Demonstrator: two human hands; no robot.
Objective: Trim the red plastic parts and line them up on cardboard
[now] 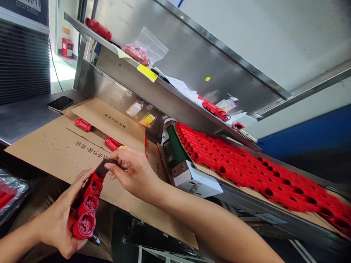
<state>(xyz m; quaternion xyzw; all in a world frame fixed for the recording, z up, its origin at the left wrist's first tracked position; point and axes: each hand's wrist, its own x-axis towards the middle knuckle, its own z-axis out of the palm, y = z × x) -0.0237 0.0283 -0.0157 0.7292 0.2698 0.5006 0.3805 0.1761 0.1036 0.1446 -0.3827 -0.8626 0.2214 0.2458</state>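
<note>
My left hand (56, 219) is wrapped round a row of several red cylindrical parts (87, 223), their round open ends facing up with dark rims and small inner fittings. My right hand (138, 171) pinches a dark flat piece (104, 166) between thumb and fingers, over the far end of that row. The flat piece partly covers the farthest red part; whether it touches the part I cannot tell. Just beyond my right hand, another red part (112, 143) lies on the cardboard (52, 149), with a second red piece (83, 124) farther left.
A conveyor with a green belt (175, 146) stands at the right, and rows of red parts (233, 168) lie on cardboard along it. A metal shelf (175, 89) above carries red pieces, papers and a plastic bag (150, 45). A phone (60, 103) lies at the back left.
</note>
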